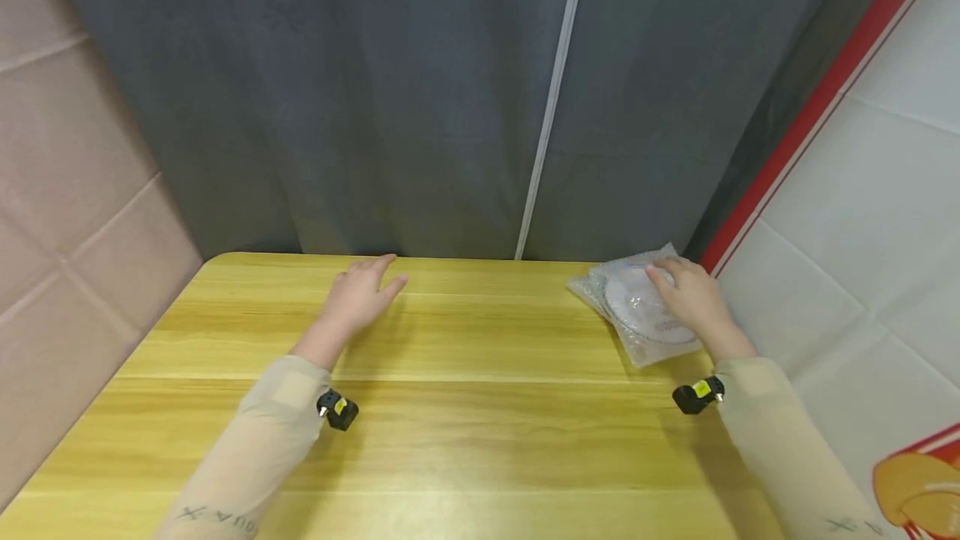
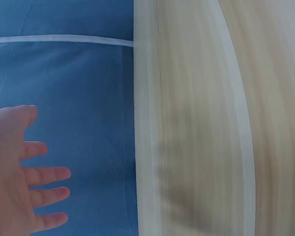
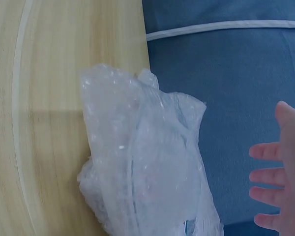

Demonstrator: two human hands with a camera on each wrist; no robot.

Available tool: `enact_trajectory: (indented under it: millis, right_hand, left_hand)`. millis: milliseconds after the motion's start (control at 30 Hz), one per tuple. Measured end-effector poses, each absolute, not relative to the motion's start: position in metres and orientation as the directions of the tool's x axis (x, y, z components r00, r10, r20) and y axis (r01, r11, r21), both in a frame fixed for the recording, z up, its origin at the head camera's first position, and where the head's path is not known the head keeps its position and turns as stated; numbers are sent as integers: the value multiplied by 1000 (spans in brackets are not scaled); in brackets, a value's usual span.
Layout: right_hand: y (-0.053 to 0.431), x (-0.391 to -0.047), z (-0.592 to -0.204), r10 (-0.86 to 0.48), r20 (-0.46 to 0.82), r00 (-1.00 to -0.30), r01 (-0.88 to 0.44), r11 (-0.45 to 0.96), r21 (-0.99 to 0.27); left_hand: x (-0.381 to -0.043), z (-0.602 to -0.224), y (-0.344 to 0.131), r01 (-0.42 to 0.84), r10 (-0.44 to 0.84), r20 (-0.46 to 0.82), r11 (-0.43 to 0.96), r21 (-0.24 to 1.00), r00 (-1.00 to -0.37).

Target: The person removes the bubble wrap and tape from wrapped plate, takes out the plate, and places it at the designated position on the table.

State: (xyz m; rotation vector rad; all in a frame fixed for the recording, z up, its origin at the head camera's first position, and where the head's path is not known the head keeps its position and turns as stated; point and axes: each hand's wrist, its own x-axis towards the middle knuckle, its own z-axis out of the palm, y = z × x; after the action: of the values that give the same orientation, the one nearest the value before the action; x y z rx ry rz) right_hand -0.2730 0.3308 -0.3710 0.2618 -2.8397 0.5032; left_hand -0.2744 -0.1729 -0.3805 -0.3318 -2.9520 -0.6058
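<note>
A clear bubble-wrap package (image 1: 637,319) lies at the table's far right corner, with a flat, round, whitish item showing through the plastic. My right hand (image 1: 692,297) hovers by its right side and overlaps it in the head view. In the right wrist view, that hand (image 3: 287,177) has its fingers spread and stands apart from the wrap (image 3: 147,157). Over the far left part of the table, my left hand (image 1: 356,298) reaches forward with nothing in it. Its fingers are extended and parted in the left wrist view (image 2: 19,182).
The wooden table (image 1: 487,423) ends at a dark grey-blue curtain (image 1: 375,107) with a pale vertical strip (image 1: 553,98). A pinkish tiled wall (image 1: 67,215) bounds the left side. On the right stands a white panel (image 1: 862,223) with a red border.
</note>
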Motion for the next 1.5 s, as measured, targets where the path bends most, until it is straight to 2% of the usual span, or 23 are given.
enact_trajectory:
  millis: [367,667,1000,1233,1500]
  right_hand:
    - [348,-261,-371,25,276,-961,-114,872,-477]
    - [366,-253,-377,106,294,-950,-64,854,-517]
    - [383,-244,-378,186,217,-958,26,812,-584]
    - [391,-240,-383,265,108,-958,125,726,-676]
    - [396,-237,-386,316,87,-945,157,668,-727]
  left_hand:
    - [-271,-377,-141,267,208,172,821,505,-963]
    - [-267,-379,-121,256,207,151,784,565,-967]
    - [-270,-385,-102,247,195,151,745,620,-969]
    - [-270,-390,-82,244,199,147,682,689,-969]
    - [-270,-395,-58,239,196,147,626,743,-970]
